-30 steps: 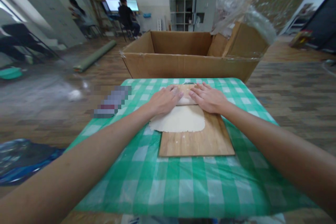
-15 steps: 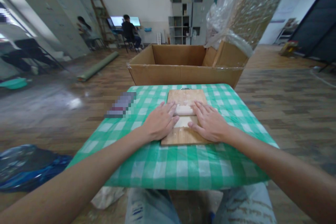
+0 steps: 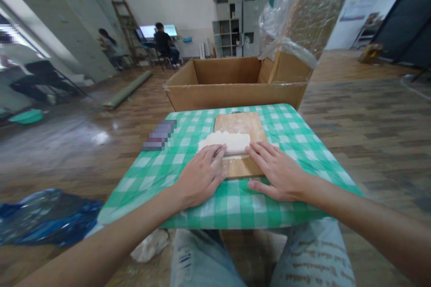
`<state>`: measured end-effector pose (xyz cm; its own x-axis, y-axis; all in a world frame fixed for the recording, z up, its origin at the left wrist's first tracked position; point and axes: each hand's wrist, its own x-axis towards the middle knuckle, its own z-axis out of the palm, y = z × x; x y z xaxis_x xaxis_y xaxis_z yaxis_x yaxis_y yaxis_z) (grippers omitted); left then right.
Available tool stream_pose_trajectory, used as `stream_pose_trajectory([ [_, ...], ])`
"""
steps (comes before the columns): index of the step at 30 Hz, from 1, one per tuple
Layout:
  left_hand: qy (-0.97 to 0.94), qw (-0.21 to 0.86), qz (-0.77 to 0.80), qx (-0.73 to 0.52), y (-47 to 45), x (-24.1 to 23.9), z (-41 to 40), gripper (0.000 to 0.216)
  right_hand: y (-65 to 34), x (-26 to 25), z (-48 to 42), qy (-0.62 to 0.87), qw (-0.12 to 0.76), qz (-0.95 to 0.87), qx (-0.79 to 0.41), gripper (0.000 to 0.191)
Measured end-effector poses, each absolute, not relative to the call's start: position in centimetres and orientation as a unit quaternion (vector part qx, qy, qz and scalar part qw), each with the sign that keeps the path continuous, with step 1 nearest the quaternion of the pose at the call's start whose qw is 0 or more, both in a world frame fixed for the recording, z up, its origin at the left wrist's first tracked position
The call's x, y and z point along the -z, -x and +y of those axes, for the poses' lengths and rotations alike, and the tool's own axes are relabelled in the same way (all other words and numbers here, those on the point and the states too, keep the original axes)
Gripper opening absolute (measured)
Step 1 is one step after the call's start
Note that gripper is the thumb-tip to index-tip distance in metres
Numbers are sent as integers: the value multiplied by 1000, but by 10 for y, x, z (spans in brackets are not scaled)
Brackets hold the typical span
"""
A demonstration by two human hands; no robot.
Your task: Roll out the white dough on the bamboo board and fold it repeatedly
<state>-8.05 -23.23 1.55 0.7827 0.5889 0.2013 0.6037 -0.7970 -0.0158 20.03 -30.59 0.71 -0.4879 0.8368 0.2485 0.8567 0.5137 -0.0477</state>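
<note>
A sheet of white dough (image 3: 229, 137) lies across a wooden board (image 3: 244, 170), and its left end reaches past the board's edge. Along its near side runs a pale roller, apparently a rolling pin (image 3: 236, 148), mostly under my fingers and hard to tell from the dough. My left hand (image 3: 204, 175) rests over its left part, fingers stretched forward and palm down. Over the right part lies my right hand (image 3: 278, 168), fingers flat and thumb spread toward the board's near edge. Neither hand is wrapped around anything.
The board sits on a table with a green checked cloth (image 3: 215, 210). A blurred-out flat object (image 3: 159, 135) lies at the table's left edge. Beyond stands a large cardboard box (image 3: 235, 94). Blue plastic (image 3: 50, 219) is on the floor at left; people sit farther back.
Both hands and the roller have moved toward me over the board. More of the dough now shows beyond my fingers. The view has shifted slightly.
</note>
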Motion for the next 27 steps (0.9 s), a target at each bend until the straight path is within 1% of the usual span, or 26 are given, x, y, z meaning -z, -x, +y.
stream_pose_trajectory([
  [6, 938, 67, -332, 74, 69, -7, -202, 73, -199, -4, -277, 510, 122, -851, 38, 97],
  [9, 935, 52, -348, 53, 59, -8, -178, 72, -200, -8, -250, 514, 113, -849, 37, 95],
  [12, 928, 20, -371, 40, 49, -11, -152, 74, -202, -11, -220, 517, 108, -848, 41, 89],
  [17, 911, -28, -410, 36, 35, -9, -106, 77, -207, -11, -171, 528, 108, -841, 47, 73],
  [21, 900, -46, -431, 44, 26, -6, -76, 75, -211, -7, -142, 526, 97, -842, 62, 67],
  [24, 896, -47, -438, 48, 22, -6, -66, 75, -211, -7, -134, 547, 99, -828, 71, 66],
  [27, 900, -23, -432, 57, 22, -6, -72, 72, -209, -7, -139, 537, 96, -834, 80, 62],
])
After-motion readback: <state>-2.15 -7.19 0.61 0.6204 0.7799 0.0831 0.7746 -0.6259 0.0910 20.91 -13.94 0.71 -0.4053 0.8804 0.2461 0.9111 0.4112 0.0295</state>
